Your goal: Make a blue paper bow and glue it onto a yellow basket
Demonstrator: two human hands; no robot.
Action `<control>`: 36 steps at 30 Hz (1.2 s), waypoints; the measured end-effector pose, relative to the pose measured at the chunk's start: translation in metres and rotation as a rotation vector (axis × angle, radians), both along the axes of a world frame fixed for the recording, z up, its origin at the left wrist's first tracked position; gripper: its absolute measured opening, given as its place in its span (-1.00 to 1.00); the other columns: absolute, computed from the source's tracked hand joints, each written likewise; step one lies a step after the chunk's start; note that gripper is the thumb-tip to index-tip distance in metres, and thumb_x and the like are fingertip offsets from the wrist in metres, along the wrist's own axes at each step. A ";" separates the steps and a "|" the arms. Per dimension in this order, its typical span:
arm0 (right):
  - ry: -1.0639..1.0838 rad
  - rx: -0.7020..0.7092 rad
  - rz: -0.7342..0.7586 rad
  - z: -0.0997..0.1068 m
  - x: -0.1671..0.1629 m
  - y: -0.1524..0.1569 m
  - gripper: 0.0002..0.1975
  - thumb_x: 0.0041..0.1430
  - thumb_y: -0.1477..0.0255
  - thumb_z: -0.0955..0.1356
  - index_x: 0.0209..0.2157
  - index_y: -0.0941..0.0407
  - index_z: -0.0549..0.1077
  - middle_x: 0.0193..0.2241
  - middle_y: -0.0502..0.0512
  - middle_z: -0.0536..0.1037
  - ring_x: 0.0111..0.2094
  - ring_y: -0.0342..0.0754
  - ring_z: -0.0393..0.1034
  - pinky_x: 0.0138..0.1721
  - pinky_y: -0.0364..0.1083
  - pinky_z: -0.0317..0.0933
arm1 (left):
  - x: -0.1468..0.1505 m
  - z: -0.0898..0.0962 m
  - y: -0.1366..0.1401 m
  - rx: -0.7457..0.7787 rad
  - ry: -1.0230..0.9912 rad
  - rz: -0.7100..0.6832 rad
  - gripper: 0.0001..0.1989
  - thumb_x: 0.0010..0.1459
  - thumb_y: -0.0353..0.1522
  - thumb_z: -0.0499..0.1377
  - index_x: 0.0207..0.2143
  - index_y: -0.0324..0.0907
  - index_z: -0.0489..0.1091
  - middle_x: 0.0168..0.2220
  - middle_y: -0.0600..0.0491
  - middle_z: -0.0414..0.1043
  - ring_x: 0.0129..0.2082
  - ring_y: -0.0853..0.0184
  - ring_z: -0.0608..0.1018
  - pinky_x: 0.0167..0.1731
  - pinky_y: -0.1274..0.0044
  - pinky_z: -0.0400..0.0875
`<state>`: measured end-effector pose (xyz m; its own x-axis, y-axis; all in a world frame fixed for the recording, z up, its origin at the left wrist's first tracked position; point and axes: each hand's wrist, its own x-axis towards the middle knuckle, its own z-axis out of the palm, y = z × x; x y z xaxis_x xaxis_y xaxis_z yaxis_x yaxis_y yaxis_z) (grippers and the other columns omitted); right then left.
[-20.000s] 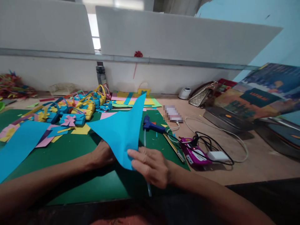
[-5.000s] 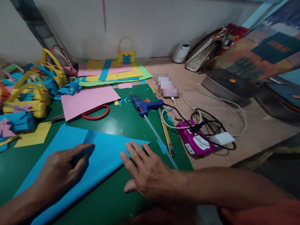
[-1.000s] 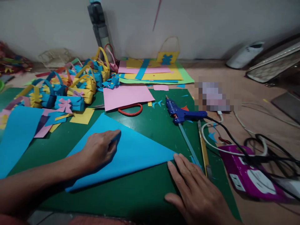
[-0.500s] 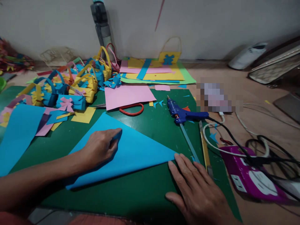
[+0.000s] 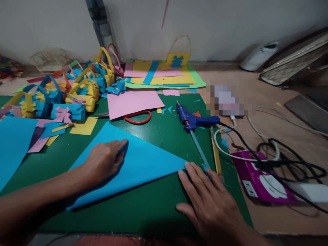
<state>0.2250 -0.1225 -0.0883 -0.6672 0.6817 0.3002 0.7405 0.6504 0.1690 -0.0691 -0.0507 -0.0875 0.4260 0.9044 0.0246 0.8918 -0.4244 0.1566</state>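
Observation:
A sheet of blue paper [image 5: 143, 160], folded into a triangle, lies on the green cutting mat. My left hand [image 5: 104, 159] rests on its middle, fingers curled into a loose fist with the index knuckle forward and nothing seen inside. At the paper's right-hand tip, my right hand [image 5: 205, 196] lies flat with fingers spread, its fingertips touching the point. Beyond that hand are a blue glue gun [image 5: 194, 119] with a clear glue stick and a yellow cutter knife [image 5: 216, 152]. Red-handled scissors [image 5: 138, 118] lie partly under a pink sheet [image 5: 134, 104].
Several small paper baskets [image 5: 68, 112] crowd the left back. Another blue sheet [image 5: 15, 147] lies at far left. Stacked coloured paper [image 5: 164, 80] is by the wall. A purple power strip [image 5: 261, 181] with tangled cables sits right of the green mat [image 5: 123, 218].
The camera view has shifted slightly, so everything sits further left in the picture. Both hands keep their places on the blue paper, and its fold looks the same.

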 end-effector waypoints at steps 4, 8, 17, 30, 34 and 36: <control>-0.014 -0.076 -0.066 0.003 -0.003 -0.006 -0.46 0.22 0.20 0.22 0.04 0.35 0.36 0.02 0.47 0.42 0.06 0.26 0.28 -0.01 0.21 0.16 | 0.002 0.004 -0.005 0.092 0.235 -0.004 -0.62 0.23 -0.35 -0.10 0.01 -0.18 0.36 -0.33 -0.06 0.46 -0.52 0.27 0.45 -0.61 0.52 0.20; -0.027 -0.092 -0.079 0.005 -0.005 -0.012 -0.42 0.24 0.16 0.19 0.02 0.38 0.38 0.01 0.47 0.42 0.06 0.25 0.29 -0.01 0.15 0.21 | 0.002 0.014 -0.004 0.181 0.379 -0.168 -0.63 0.26 -0.40 -0.14 -0.06 -0.22 0.39 -0.11 -0.17 0.38 -0.19 0.11 0.41 -0.47 0.46 0.31; 0.027 -0.103 -0.055 0.000 -0.010 -0.018 -0.55 0.29 0.28 0.17 0.00 0.33 0.40 0.02 0.37 0.44 0.08 0.15 0.29 0.05 0.07 0.20 | -0.001 0.013 -0.001 0.232 0.331 -0.331 -0.61 0.18 -0.48 -0.16 -0.12 -0.32 0.40 -0.18 -0.21 0.37 -0.29 0.11 0.39 -0.42 0.39 0.30; -0.002 -0.094 -0.092 0.004 -0.006 -0.020 -0.45 0.25 0.21 0.21 0.01 0.41 0.37 0.01 0.47 0.42 0.08 0.21 0.28 0.02 0.11 0.24 | 0.003 0.011 -0.002 0.292 0.363 -0.336 -0.55 0.24 -0.48 -0.23 -0.16 -0.34 0.45 -0.30 -0.18 0.40 -0.35 0.14 0.42 -0.47 0.41 0.34; -0.009 -0.046 -0.073 0.003 0.000 -0.017 -0.49 0.25 0.23 0.22 -0.02 0.41 0.40 -0.04 0.44 0.47 0.05 0.18 0.32 -0.03 0.09 0.28 | 0.005 0.013 -0.001 0.229 0.363 -0.300 -0.59 0.21 -0.51 -0.16 -0.14 -0.30 0.46 -0.30 -0.15 0.44 -0.33 0.16 0.47 -0.41 0.41 0.41; -0.018 -0.009 -0.063 0.003 0.003 -0.014 -0.51 0.26 0.25 0.21 -0.05 0.40 0.42 -0.06 0.40 0.49 0.01 0.15 0.35 -0.05 0.07 0.30 | 0.005 0.014 -0.001 0.160 0.376 -0.290 -0.60 0.18 -0.54 -0.13 -0.11 -0.28 0.45 -0.27 -0.15 0.44 -0.30 0.16 0.47 -0.37 0.39 0.43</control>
